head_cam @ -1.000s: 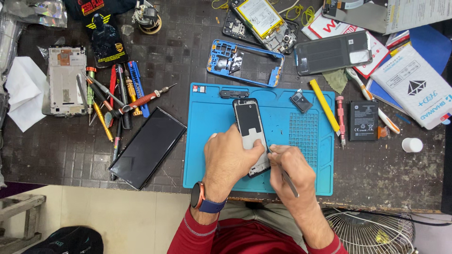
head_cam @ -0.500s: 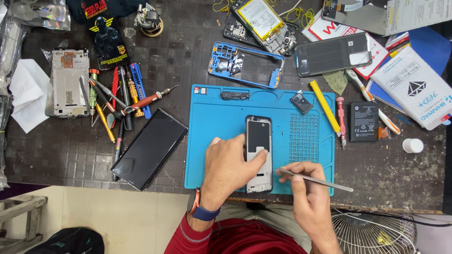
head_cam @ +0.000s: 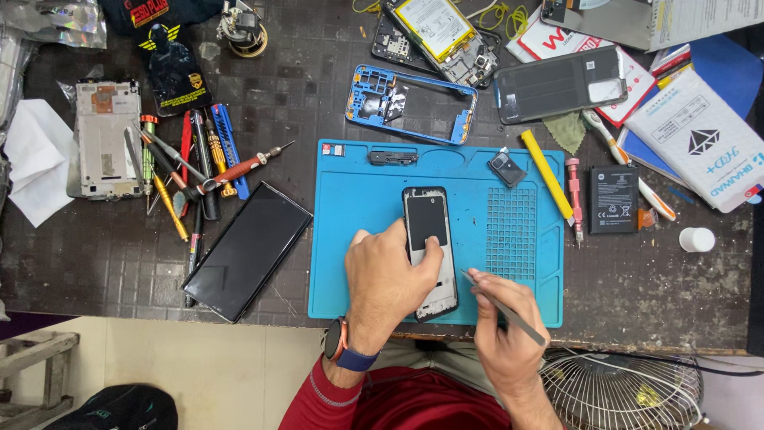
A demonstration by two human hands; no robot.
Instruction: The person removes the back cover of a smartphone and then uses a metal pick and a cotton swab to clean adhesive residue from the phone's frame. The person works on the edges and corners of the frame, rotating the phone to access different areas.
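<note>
We see the work mat (head_cam: 350, 239) lying on the counter (head_cam: 119, 279), with the opened phone (head_cam: 430, 239) on its middle. Our left hand (head_cam: 386, 283) rests on the phone; our right hand (head_cam: 501, 334) sits just right of it, its grip around the tweezers (head_cam: 509, 310). Left of the mat lies a dark slab phone (head_cam: 247, 251), and beyond that a heap of screwdrivers (head_cam: 191, 167). Behind the mat lies a phone frame (head_cam: 410, 103). Right of the mat lies a battery (head_cam: 613, 199).

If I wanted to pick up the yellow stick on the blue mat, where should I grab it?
Probably its middle, pinching its two long sides from above. The yellow stick lies flat and slanted across the blue mat's right edge, thin and long, with the pink screwdriver close by its lower end.
</note>
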